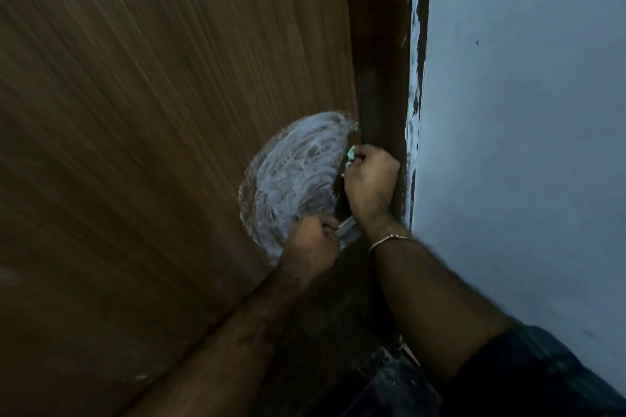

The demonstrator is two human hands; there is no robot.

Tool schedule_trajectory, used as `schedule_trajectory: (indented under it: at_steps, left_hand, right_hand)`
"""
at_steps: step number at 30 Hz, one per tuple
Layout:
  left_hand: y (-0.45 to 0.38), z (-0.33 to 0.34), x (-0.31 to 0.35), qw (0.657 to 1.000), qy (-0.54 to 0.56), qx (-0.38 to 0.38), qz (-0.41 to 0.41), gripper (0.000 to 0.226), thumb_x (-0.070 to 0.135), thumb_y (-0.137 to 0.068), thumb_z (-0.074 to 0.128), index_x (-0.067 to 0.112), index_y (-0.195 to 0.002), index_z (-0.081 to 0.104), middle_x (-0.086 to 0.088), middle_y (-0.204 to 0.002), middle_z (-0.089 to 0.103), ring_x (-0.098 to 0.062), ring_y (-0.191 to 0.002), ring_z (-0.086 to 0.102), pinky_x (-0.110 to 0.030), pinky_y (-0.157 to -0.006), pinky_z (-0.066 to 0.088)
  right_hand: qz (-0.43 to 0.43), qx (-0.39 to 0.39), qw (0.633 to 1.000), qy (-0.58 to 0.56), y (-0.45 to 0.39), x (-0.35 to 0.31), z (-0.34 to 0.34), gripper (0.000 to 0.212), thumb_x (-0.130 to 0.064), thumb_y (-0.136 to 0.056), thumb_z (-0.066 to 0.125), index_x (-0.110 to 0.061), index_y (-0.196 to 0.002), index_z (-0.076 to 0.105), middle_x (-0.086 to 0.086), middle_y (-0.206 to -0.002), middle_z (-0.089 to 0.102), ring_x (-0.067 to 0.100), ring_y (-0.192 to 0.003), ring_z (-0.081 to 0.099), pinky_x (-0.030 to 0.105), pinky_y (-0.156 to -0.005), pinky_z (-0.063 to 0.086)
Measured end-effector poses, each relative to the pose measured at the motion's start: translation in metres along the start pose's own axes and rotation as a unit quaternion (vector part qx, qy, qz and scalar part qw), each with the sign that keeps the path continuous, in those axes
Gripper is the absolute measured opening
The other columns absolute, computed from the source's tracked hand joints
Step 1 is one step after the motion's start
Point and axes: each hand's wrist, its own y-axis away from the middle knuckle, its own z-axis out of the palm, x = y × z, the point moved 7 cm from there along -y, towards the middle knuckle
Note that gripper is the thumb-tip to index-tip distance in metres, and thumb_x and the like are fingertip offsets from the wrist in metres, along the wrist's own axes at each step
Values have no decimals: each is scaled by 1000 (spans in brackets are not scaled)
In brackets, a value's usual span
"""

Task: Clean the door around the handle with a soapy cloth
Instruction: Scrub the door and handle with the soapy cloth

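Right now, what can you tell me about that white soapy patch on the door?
The soapy patch is a rounded smear of white lather on the brown wood-grain door, streaked in curved wipe marks. It reaches the door's right edge. The left hand covers its lower part; the right hand, gripping a greenish cloth, is at its right side.

Head view, looking down, close to door (152, 145)

No readable text, labels or numbers anywhere (door (169, 112) included).
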Motion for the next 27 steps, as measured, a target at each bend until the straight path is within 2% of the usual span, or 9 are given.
schedule_trajectory:
  at_steps: [3, 5, 8, 12, 16, 19, 22, 25, 27]
  left_hand:
    - [3, -2, 3, 1000, -25, -1, 18, 25, 6, -87, 49, 16, -97, 69, 7, -91, 63, -11, -85, 61, -17, -75, 46]
    - [2, -2, 2, 999, -29, -3, 16, 27, 5, -87, 48, 14, -100, 70, 8, -92, 62, -10, -89, 61, -17, -78, 46]
    - [2, -2, 2, 999, -33, 1, 7, 26, 6, -88, 50, 16, -102, 70, 3, -103, 67, -9, -92, 60, -17, -79, 45]
    - [3, -2, 0, 999, -40, -2, 6, 26, 9, -89, 54, 19, -107, 68, 2, -111, 66, -7, -91, 57, -8, -65, 41]
    - [2, -2, 1, 999, -38, -11, -1, 28, 7, -89, 53, 19, -110, 69, -2, -110, 69, -8, -86, 57, -14, -70, 44]
    - [2, -3, 0, 999, -41, -12, -4, 27, 9, -89, 52, 19, -108, 69, -3, -110, 69, -10, -85, 58, -15, -69, 44]
    - [2, -3, 1, 999, -39, -11, -4, 25, 9, -91, 54, 19, -109, 67, 1, -115, 66, -6, -90, 56, -7, -65, 41]
    - [2, -2, 2, 999, -42, -11, 3, 25, 8, -92, 54, 18, -111, 66, 5, -113, 63, -2, -90, 54, -3, -54, 40]
    - [2, -3, 2, 999, -41, -16, -5, 26, 4, -91, 51, 16, -107, 67, 3, -111, 65, -7, -89, 58, -8, -63, 46]
  right_hand:
    - [-22, 21, 999, -35, -12, -25, -8, 26, -5, -89, 57, -11, -110, 72, 5, -106, 72, 17, -92, 67, 15, -80, 45]
    - [-42, 29, 998, -26, -14, -33, -11, 26, -6, -91, 57, -10, -113, 71, 5, -106, 71, 17, -92, 66, 15, -80, 44]
    - [-45, -9, 999, 16, -4, -21, -5, 27, -7, -92, 55, -10, -115, 70, 8, -109, 70, 22, -94, 66, 20, -83, 46]
    - [-28, -29, 999, 10, -10, -22, -7, 25, -8, -91, 57, -12, -111, 71, 6, -107, 72, 21, -94, 68, 23, -82, 51]
    - [-96, -5, 995, -26, -14, -52, -12, 27, -10, -95, 55, -11, -121, 65, 4, -116, 66, 14, -100, 63, 11, -83, 44]
    - [-122, -29, 992, 16, -4, -41, -6, 26, -10, -96, 52, -10, -118, 65, 7, -112, 63, 18, -97, 61, 20, -87, 48]
    - [-100, -32, 994, 31, -14, -37, -7, 26, -6, -94, 53, -8, -114, 68, 10, -110, 63, 22, -94, 61, 19, -82, 41]
    - [-145, -16, 989, 0, -15, -53, -8, 24, -4, -93, 54, -7, -110, 70, 7, -109, 62, 17, -92, 60, 20, -87, 49]
    - [-148, -33, 989, 5, -8, -46, -3, 23, -4, -91, 56, -7, -109, 69, 7, -111, 58, 16, -93, 58, 27, -89, 54]
